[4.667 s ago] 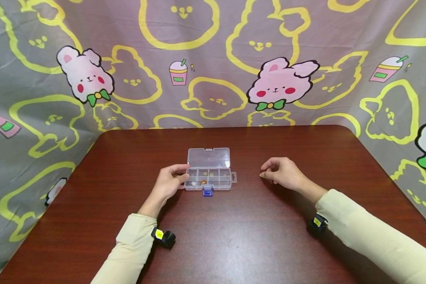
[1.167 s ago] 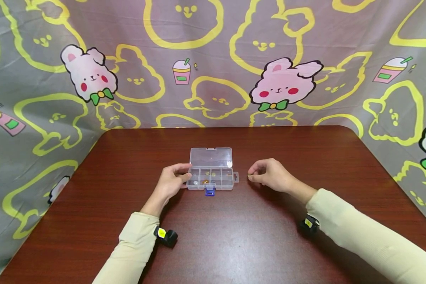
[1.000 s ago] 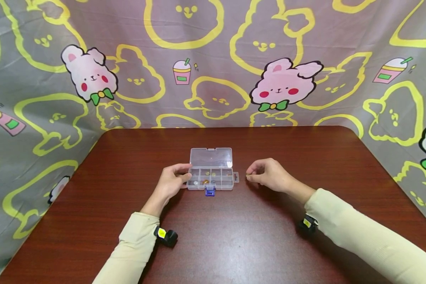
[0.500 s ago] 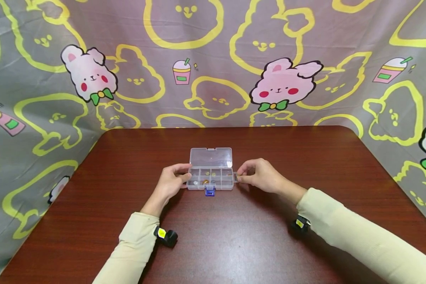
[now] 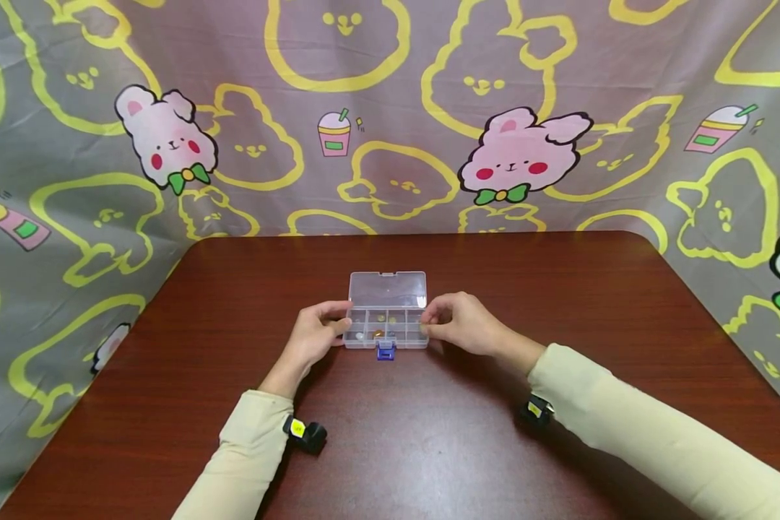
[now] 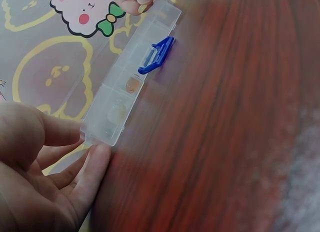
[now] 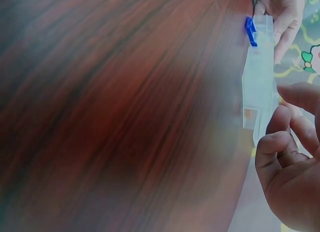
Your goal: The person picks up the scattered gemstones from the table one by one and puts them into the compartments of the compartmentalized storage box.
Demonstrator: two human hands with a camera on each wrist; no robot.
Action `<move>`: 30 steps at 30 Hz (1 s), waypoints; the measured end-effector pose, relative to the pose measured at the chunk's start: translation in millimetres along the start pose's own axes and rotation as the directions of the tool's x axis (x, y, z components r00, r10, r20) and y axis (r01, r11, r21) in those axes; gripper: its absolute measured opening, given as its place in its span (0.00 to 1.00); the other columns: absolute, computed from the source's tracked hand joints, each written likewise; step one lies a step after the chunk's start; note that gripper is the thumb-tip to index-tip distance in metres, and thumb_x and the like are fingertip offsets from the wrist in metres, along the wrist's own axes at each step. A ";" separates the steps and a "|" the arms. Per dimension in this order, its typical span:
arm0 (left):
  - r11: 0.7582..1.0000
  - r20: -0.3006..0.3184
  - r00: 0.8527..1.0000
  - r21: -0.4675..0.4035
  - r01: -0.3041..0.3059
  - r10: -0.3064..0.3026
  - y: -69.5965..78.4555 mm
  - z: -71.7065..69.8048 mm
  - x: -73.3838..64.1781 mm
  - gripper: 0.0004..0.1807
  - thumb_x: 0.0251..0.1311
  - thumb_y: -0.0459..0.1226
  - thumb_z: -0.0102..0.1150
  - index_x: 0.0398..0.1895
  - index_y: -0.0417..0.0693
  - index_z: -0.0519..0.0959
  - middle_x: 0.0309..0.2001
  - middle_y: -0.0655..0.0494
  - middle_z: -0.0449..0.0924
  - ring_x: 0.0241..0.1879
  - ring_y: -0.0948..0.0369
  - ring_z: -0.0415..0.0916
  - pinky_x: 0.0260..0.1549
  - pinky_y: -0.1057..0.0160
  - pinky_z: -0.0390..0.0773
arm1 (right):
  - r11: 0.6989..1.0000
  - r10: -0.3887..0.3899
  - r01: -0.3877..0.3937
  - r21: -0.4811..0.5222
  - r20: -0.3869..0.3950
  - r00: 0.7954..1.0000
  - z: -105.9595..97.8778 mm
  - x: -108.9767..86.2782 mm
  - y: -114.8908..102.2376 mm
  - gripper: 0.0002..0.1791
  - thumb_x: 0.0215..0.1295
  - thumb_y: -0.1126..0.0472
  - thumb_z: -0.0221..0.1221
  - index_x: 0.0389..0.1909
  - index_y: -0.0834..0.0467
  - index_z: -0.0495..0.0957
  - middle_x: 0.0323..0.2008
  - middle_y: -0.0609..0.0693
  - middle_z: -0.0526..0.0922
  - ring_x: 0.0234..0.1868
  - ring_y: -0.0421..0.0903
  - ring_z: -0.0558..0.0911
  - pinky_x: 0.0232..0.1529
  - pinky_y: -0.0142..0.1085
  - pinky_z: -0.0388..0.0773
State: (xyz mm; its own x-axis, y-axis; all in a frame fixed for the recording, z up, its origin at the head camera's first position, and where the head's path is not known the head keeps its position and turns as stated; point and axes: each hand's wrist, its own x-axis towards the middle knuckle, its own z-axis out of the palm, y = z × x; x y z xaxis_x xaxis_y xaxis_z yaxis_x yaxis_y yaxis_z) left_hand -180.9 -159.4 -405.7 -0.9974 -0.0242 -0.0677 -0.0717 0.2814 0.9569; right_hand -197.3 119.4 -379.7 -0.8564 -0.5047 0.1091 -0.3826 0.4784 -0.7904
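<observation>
A clear plastic compartment box stands on the table with its lid raised at the back and a blue latch hanging at the front. My left hand grips its left end between thumb and fingers; the left wrist view shows the fingertips right at that end. Small rounded pieces lie in the compartments: an orange piece, a whitish piece and a few yellowish ones. Over the right end compartments, my right hand pinches a small yellowish piece, mostly hidden by the fingertips.
The dark red-brown wooden table extends around the box. Behind it hangs a patterned curtain. Each sleeve has a black wrist camera; the left wrist camera sits close over the tabletop.
My right hand has moved left with the small yellowish piece, from beside the box, past its hang tab, to over the right end compartments. The left hand has stayed on the box.
</observation>
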 end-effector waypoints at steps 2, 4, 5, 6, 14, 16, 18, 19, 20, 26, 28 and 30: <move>1.000 0.003 1.000 0.001 -0.003 0.003 0.1 0.3 -0.2 0.19 0.65 0.26 0.60 0.59 0.37 0.80 0.54 0.38 0.80 0.39 0.57 0.80 0.36 0.59 0.86 | 1.000 -0.001 0.001 0.004 0.008 1.000 1.2 0.6 -1.1 0.02 0.60 0.67 0.69 0.32 0.61 0.84 0.23 0.45 0.81 0.22 0.43 0.79 0.29 0.34 0.75; 1.000 0.005 1.000 0.003 -0.004 0.004 0.2 0.6 -0.3 0.19 0.65 0.26 0.60 0.59 0.37 0.80 0.54 0.38 0.80 0.40 0.57 0.80 0.37 0.58 0.86 | 1.000 -0.001 0.001 0.002 0.010 1.000 2.1 1.2 -1.8 0.02 0.60 0.67 0.69 0.32 0.61 0.84 0.22 0.46 0.81 0.22 0.44 0.80 0.29 0.34 0.75; 1.000 0.007 1.000 0.000 -0.006 0.006 0.4 0.6 -0.4 0.19 0.65 0.26 0.60 0.59 0.37 0.80 0.55 0.38 0.80 0.40 0.57 0.80 0.37 0.58 0.86 | 1.000 -0.001 0.001 -0.003 0.008 1.000 2.6 1.5 -2.1 0.03 0.60 0.67 0.69 0.32 0.60 0.84 0.23 0.45 0.81 0.22 0.45 0.80 0.30 0.34 0.75; 1.000 0.007 1.000 -0.001 -0.007 0.007 0.5 0.7 -0.6 0.19 0.65 0.26 0.60 0.59 0.37 0.80 0.55 0.38 0.80 0.41 0.57 0.80 0.37 0.59 0.86 | 1.000 0.002 -0.002 -0.007 0.006 1.000 2.9 1.6 -3.0 0.03 0.60 0.67 0.69 0.32 0.60 0.84 0.23 0.45 0.81 0.23 0.45 0.80 0.30 0.34 0.75; 0.999 0.019 1.000 -0.037 -0.011 0.011 0.5 0.9 -1.4 0.19 0.67 0.27 0.59 0.60 0.36 0.79 0.55 0.38 0.79 0.43 0.56 0.81 0.36 0.61 0.85 | 1.000 -0.003 0.003 -0.022 0.000 1.000 5.2 3.7 -2.8 0.03 0.59 0.68 0.69 0.32 0.60 0.84 0.25 0.45 0.81 0.24 0.40 0.78 0.30 0.33 0.75; 0.999 0.017 1.000 -0.036 -0.013 0.013 0.4 0.9 -1.3 0.19 0.67 0.27 0.59 0.60 0.36 0.79 0.55 0.38 0.79 0.43 0.56 0.81 0.36 0.61 0.85 | 1.000 -0.010 0.010 -0.021 0.002 1.000 5.9 4.1 -2.2 0.03 0.59 0.69 0.69 0.32 0.61 0.84 0.25 0.45 0.80 0.24 0.39 0.78 0.31 0.32 0.75; 0.999 0.015 1.000 -0.032 -0.014 0.014 0.0 1.1 -1.1 0.19 0.66 0.27 0.60 0.60 0.36 0.79 0.55 0.38 0.79 0.43 0.56 0.81 0.36 0.62 0.85 | 1.000 -0.013 0.013 -0.021 0.002 1.000 6.4 4.3 -2.4 0.03 0.58 0.69 0.69 0.32 0.61 0.84 0.25 0.45 0.80 0.24 0.39 0.78 0.31 0.32 0.75; 0.999 0.013 1.000 -0.030 -0.014 0.014 -0.3 1.2 -0.9 0.19 0.66 0.27 0.60 0.60 0.36 0.79 0.54 0.38 0.79 0.42 0.56 0.81 0.36 0.62 0.85 | 1.000 -0.014 0.014 -0.020 0.001 1.000 6.8 4.5 -2.6 0.03 0.58 0.69 0.69 0.32 0.61 0.84 0.25 0.45 0.80 0.25 0.39 0.78 0.31 0.32 0.75; 1.000 0.012 1.000 -0.029 -0.013 0.014 -0.5 1.3 -0.8 0.19 0.66 0.27 0.60 0.60 0.36 0.79 0.54 0.38 0.79 0.42 0.57 0.81 0.36 0.62 0.85 | 1.000 -0.016 0.016 -0.021 0.000 1.000 7.2 4.6 -2.8 0.03 0.58 0.69 0.69 0.32 0.60 0.84 0.25 0.45 0.80 0.25 0.39 0.78 0.31 0.32 0.75; 1.000 0.004 1.000 -0.029 -0.011 0.011 -0.7 1.9 -0.9 0.19 0.65 0.26 0.61 0.59 0.36 0.79 0.52 0.38 0.79 0.39 0.59 0.81 0.33 0.64 0.84 | 0.998 -0.035 0.035 -0.052 -0.006 0.999 9.2 5.5 -3.5 0.04 0.58 0.68 0.70 0.32 0.59 0.84 0.25 0.44 0.80 0.28 0.40 0.78 0.33 0.33 0.75; 1.000 0.001 1.000 -0.026 -0.008 0.008 -0.6 1.8 -0.7 0.19 0.65 0.26 0.61 0.59 0.36 0.80 0.52 0.39 0.79 0.38 0.60 0.80 0.33 0.64 0.84 | 0.997 -0.036 0.036 -0.063 -0.005 0.999 9.6 5.7 -3.6 0.04 0.58 0.68 0.70 0.32 0.58 0.84 0.25 0.44 0.80 0.29 0.40 0.77 0.32 0.33 0.75; 1.000 -0.001 1.000 -0.024 -0.007 0.006 -0.8 1.8 -0.5 0.19 0.65 0.26 0.61 0.58 0.36 0.80 0.52 0.39 0.79 0.38 0.60 0.80 0.33 0.64 0.84 | 0.997 -0.034 0.033 -0.068 -0.005 0.999 9.9 5.9 -3.9 0.04 0.58 0.67 0.70 0.31 0.58 0.84 0.25 0.44 0.80 0.29 0.40 0.77 0.32 0.34 0.74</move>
State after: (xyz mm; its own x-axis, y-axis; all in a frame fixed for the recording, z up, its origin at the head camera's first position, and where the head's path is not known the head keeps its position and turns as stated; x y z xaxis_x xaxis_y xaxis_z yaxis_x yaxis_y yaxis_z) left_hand -180.4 -157.9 -407.0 -0.9979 -0.0234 -0.0612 -0.0651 0.2586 0.9638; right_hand -197.5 107.5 -382.0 -0.8447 -0.5169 0.1386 -0.4335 0.5091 -0.7436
